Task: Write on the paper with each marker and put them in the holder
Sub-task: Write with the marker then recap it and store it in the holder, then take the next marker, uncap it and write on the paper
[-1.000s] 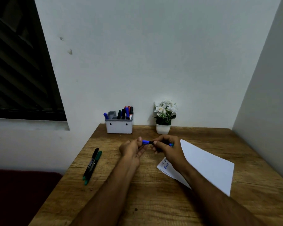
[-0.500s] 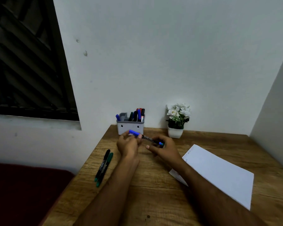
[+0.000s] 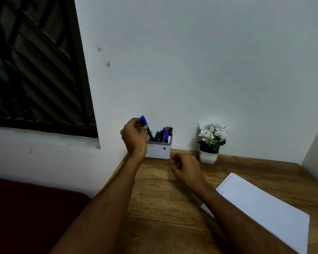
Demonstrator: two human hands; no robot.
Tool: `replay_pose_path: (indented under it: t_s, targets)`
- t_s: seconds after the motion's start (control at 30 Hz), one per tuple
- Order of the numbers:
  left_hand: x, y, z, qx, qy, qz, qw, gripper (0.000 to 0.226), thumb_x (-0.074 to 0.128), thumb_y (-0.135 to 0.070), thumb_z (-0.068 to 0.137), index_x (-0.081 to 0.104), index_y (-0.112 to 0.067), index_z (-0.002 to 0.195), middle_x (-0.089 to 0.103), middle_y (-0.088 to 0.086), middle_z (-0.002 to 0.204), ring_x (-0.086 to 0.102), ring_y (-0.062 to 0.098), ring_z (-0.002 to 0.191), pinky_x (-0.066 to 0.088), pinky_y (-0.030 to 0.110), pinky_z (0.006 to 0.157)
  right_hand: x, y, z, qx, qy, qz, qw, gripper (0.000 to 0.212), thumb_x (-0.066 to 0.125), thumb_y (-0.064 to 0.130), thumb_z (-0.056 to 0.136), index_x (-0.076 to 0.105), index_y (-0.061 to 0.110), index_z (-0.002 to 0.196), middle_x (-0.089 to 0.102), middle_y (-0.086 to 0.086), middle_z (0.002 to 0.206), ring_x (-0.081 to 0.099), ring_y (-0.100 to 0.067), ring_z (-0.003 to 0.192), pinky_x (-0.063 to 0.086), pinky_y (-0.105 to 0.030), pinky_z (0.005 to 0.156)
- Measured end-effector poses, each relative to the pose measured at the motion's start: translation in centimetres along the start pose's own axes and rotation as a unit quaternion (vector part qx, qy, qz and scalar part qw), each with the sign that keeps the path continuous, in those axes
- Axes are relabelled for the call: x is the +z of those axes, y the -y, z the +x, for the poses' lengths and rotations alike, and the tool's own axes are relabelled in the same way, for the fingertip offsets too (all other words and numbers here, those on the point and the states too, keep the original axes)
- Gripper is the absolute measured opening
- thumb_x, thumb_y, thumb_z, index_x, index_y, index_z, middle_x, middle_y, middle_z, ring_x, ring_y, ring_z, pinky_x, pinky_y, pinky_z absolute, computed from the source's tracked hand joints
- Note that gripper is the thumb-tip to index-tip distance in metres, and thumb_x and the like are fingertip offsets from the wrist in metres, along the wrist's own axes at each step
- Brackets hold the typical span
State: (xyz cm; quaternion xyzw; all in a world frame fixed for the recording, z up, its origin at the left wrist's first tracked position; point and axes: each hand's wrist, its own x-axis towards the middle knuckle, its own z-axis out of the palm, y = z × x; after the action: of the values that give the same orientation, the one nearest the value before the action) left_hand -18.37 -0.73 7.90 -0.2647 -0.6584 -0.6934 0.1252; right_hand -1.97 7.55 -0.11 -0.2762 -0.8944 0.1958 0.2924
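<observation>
Nearest, a white sheet of paper [image 3: 261,208] is seen lying flat on the wooden table [image 3: 163,213], at the right, partly covered by the right forearm. Faint marks are made out at its near-left corner, but no word can be read. Beyond it, the right hand [image 3: 186,170] is held just above the table with fingers loosely curled and nothing in them. Farther back, a blue-capped marker [image 3: 146,126] is pinched by the left hand [image 3: 134,137], cap up, its dark lower end dipped into the left side of the white holder [image 3: 159,150]. Other markers [image 3: 164,134] are stood in the holder; their labels are too small to read. A potted white flower [image 3: 211,142] is placed right of the holder, against the wall.
</observation>
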Motion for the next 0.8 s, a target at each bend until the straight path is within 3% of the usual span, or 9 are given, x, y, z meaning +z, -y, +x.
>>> replay_pose_path:
  t_s: [0.07,0.13,0.27,0.4,0.47,0.53,0.6,0.67,0.8]
  targets:
    - [0.6,-0.1,0.7,0.014,0.001,0.012,1.0,0.02,0.07,0.008,0.08,0.072,-0.007,0.093,0.07,-0.003,0.078,0.063,-0.005,0.069,0.046,0.001,0.066,0.1,0.0,0.3,-0.008,0.002,0.0,1.0,0.02,0.071,0.012,0.091,0.071,0.017,0.111,0.069,0.006,0.098,0.063,-0.003,0.086,0.052,-0.012,0.072]
    - [1.3,-0.1,1.1,0.016,0.008,0.027,0.999,0.021,0.069,0.008,0.081,0.072,-0.006,0.095,0.072,0.001,0.081,0.064,0.0,0.07,0.046,0.002,0.066,0.2,0.0,0.3,-0.01,0.005,0.001,1.0,0.02,0.07,0.012,0.092,0.071,0.017,0.111,0.068,0.007,0.098,0.062,0.0,0.084,0.043,-0.005,0.066]
    - [2.5,0.6,1.1,0.003,0.035,0.078,0.996,0.022,0.067,0.004,0.085,0.073,-0.004,0.105,0.074,0.008,0.093,0.061,0.01,0.084,0.038,0.002,0.068,0.0,-0.2,0.0,-0.012,0.01,0.008,1.0,0.021,0.07,0.011,0.092,0.068,0.019,0.111,0.067,0.008,0.099,0.061,0.0,0.084,0.043,-0.006,0.064]
    - [3.0,1.6,0.7,-0.017,0.045,0.101,0.994,0.021,0.065,0.004,0.088,0.072,-0.002,0.107,0.073,0.01,0.096,0.064,0.01,0.083,0.044,0.012,0.07,-0.4,-0.7,-0.3,-0.012,0.005,0.011,1.0,0.02,0.068,0.009,0.092,0.069,0.02,0.108,0.069,0.007,0.096,0.063,-0.001,0.083,0.046,-0.007,0.067]
    - [3.0,1.9,0.6,-0.017,0.047,0.097,0.994,0.021,0.065,0.004,0.087,0.072,-0.002,0.106,0.074,0.011,0.095,0.07,0.017,0.085,0.048,0.016,0.073,-0.6,-0.9,-0.4,-0.007,0.007,0.01,1.0,0.019,0.067,0.008,0.091,0.07,0.019,0.107,0.07,0.006,0.096,0.064,-0.003,0.084,0.052,-0.014,0.071]
    - [2.9,2.2,0.4,-0.015,0.048,0.1,0.994,0.021,0.066,0.005,0.085,0.073,-0.003,0.103,0.074,0.009,0.092,0.069,0.016,0.083,0.045,0.009,0.069,-0.6,-1.1,-0.6,-0.001,0.006,0.01,1.0,0.018,0.067,0.008,0.091,0.071,0.018,0.106,0.07,0.006,0.094,0.064,-0.005,0.085,0.057,-0.023,0.074]
    - [2.7,2.3,0.2,-0.014,0.047,0.101,0.994,0.019,0.066,0.005,0.086,0.074,-0.003,0.101,0.074,0.007,0.091,0.066,0.009,0.077,0.039,-0.001,0.06,-0.5,-1.1,-0.9,0.002,0.007,0.011,1.0,0.018,0.066,0.009,0.092,0.07,0.02,0.106,0.069,0.007,0.094,0.063,-0.004,0.085,0.053,-0.016,0.071]
    - [2.3,2.3,-0.3,-0.007,0.046,0.105,0.993,0.016,0.068,0.003,0.086,0.074,-0.004,0.1,0.073,0.007,0.092,0.064,0.008,0.077,0.037,-0.001,0.06,-0.3,-1.0,-1.2,0.004,0.017,0.016,1.0,0.02,0.066,0.009,0.093,0.068,0.022,0.108,0.067,0.009,0.095,0.063,-0.003,0.085,0.049,-0.012,0.069]
    - [1.3,2.6,-1.2,0.004,0.054,0.118,0.992,0.013,0.07,0.0,0.085,0.074,-0.006,0.097,0.074,0.005,0.092,0.068,0.014,0.084,0.052,0.016,0.068,-0.4,-0.6,-1.6,0.005,0.028,0.017,0.999,0.023,0.066,0.009,0.094,0.068,0.022,0.112,0.065,0.011,0.096,0.06,0.0,0.085,0.043,-0.008,0.066]
